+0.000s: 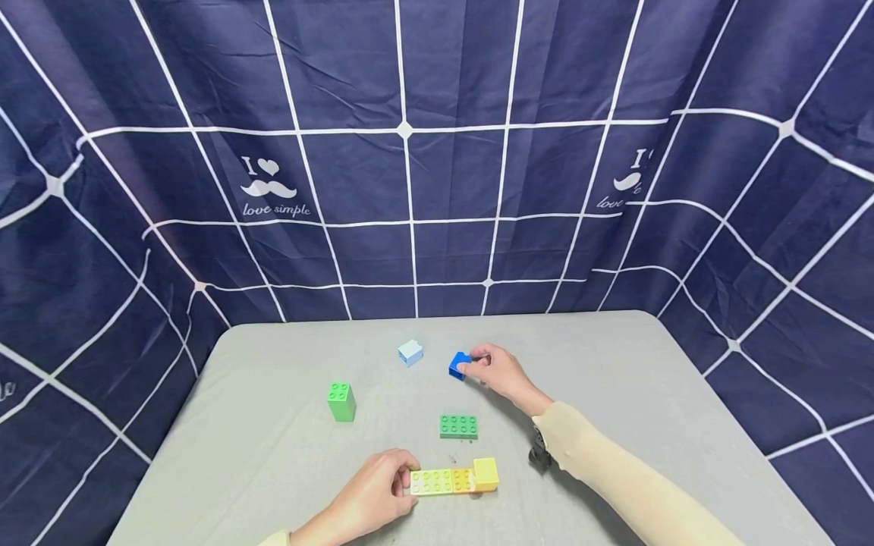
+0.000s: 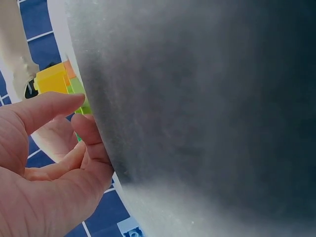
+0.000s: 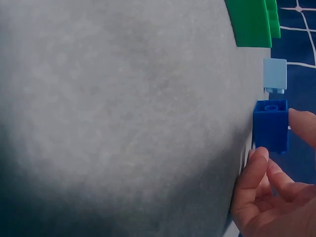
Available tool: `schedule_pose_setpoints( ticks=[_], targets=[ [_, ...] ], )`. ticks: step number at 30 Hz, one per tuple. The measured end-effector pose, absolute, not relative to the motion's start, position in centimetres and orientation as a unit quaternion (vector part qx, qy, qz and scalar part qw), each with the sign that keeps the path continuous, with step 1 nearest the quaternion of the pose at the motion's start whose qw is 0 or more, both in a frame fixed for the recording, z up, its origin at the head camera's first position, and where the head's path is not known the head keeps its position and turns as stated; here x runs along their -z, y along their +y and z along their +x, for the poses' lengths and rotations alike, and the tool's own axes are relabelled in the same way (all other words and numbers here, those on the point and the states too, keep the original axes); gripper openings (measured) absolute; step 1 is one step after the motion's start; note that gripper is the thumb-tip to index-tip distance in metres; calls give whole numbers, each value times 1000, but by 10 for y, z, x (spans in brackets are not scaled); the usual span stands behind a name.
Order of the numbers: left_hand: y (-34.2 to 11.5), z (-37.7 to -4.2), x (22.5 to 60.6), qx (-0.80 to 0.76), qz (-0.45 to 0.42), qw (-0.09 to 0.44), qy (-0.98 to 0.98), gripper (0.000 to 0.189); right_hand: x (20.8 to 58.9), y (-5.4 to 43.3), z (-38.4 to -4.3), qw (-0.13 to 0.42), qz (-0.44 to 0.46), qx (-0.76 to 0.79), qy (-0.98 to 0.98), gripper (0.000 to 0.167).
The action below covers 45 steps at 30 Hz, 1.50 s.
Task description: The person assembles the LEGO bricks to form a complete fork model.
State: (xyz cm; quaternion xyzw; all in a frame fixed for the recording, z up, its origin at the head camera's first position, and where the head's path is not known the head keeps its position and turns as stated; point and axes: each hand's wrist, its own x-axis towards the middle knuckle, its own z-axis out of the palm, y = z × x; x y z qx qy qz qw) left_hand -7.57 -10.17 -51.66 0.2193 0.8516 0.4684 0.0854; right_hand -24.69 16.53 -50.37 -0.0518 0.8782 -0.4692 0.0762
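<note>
Near the front of the table, my left hand [image 1: 377, 489] pinches the left end of a joined row of toy building bricks. The row runs from a pale lime brick [image 1: 432, 483] to an orange brick [image 1: 463, 480], with a yellow brick [image 1: 485, 475] standing higher at the right end. Farther back, my right hand [image 1: 501, 373] has thumb and fingers about a dark blue brick [image 1: 457, 365]. In the right wrist view, this blue brick [image 3: 270, 129] lies on its side, its hollow underside partly showing, with fingertips at its edges.
A light blue brick [image 1: 410, 353] lies left of the dark blue one. A tall green brick [image 1: 342, 403] stands at the left, and a flat green brick [image 1: 459, 427] lies between my hands. Behind the grey table [image 1: 259, 425] hangs a dark blue curtain [image 1: 451, 174] with white lines.
</note>
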Motion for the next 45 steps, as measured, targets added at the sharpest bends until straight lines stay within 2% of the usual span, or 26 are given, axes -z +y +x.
schedule_pose_setpoints(
  ticks=[4, 9, 14, 19, 36, 45],
  targets=[
    [-102, -75, 515, -467, 221, 82, 852, 30, 502, 164, -246, 81, -57, 453, 886, 41],
    [-101, -76, 514, -465, 223, 79, 853, 30, 500, 163, -245, 82, -72, 438, 892, 27],
    [-100, -76, 514, -465, 223, 77, 853, 30, 501, 163, -244, 91, -83, 452, 883, 28],
    [-100, -76, 515, -469, 222, 77, 852, 30, 503, 162, -242, 94, -94, 478, 868, 22],
    [-101, -75, 516, -473, 218, 89, 849, 30, 505, 167, -235, 105, -117, 502, 851, 42],
    [-101, -73, 515, -473, 217, 86, 850, 30, 509, 171, -234, 109, -119, 526, 835, 41]
  ],
)
